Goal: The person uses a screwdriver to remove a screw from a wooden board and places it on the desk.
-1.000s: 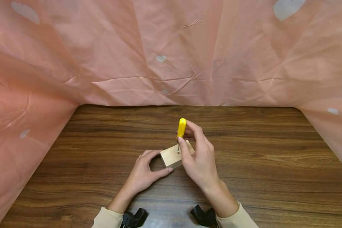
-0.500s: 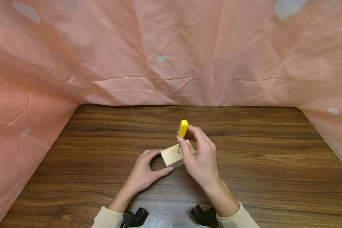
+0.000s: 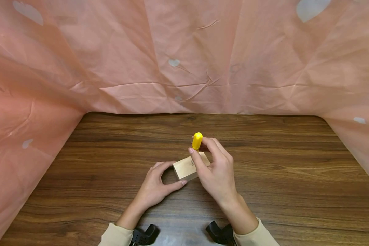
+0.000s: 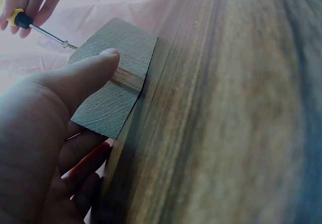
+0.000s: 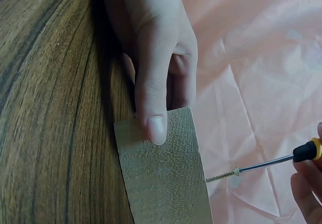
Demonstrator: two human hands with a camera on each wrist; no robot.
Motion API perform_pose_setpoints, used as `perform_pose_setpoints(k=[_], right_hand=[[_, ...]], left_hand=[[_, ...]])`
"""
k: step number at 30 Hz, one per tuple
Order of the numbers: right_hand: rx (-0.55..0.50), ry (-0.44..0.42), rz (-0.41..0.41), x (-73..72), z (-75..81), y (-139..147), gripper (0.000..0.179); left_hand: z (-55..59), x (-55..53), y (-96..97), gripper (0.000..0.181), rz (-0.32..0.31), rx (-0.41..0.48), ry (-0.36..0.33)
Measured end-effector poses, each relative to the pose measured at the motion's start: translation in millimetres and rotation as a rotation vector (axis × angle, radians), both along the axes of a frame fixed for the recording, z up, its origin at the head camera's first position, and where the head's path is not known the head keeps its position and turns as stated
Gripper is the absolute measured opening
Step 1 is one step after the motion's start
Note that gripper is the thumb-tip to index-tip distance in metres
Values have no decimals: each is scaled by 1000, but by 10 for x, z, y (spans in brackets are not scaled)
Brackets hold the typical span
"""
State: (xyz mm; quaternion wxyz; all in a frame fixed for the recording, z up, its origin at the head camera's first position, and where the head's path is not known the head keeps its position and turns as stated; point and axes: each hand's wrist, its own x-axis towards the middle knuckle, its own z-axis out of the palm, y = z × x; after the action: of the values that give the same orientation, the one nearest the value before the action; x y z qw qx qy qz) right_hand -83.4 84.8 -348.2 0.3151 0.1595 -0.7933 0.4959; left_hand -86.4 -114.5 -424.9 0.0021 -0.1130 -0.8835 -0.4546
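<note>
A pale wooden block (image 3: 183, 168) lies on the table, gripped at its left end by my left hand (image 3: 155, 186). The thumb presses the near side and the fingers reach round the far side. My right hand (image 3: 217, 171) pinches a small screwdriver (image 3: 197, 141) with a yellow handle between thumb and fingers. In the right wrist view its thin metal shaft meets the head of a screw (image 5: 223, 176). That screw stands in the block's top face, much of its thread showing above the wood. The right thumb hides part of the shaft in the head view.
The brown wood-grain table (image 3: 279, 171) stretches around both hands. A pink cloth (image 3: 184, 68) with pale hearts hangs behind it and along both sides. Black wrist mounts (image 3: 145, 235) sit near the sleeves at the front.
The screwdriver handle has come slightly nearer in the head view and tilted a little to the right. My right fingers have shifted around it. Left hand and block stay put.
</note>
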Motion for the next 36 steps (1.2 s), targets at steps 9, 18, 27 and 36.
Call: perform_pose_setpoints(k=[9, 18, 27, 36], right_hand=[[-11, 40, 21, -14, -2, 2, 32], [-63, -17, 71, -1, 9, -3, 40], [-49, -48, 38, 4, 9, -4, 39], [-26, -10, 47, -19, 3, -1, 31]], left_hand=[[-4, -7, -4, 56, -3, 1, 5], [7, -2, -1, 57, 2, 0, 0], [-10, 3, -1, 56, 7, -4, 13], [-3, -9, -6, 56, -2, 0, 17]])
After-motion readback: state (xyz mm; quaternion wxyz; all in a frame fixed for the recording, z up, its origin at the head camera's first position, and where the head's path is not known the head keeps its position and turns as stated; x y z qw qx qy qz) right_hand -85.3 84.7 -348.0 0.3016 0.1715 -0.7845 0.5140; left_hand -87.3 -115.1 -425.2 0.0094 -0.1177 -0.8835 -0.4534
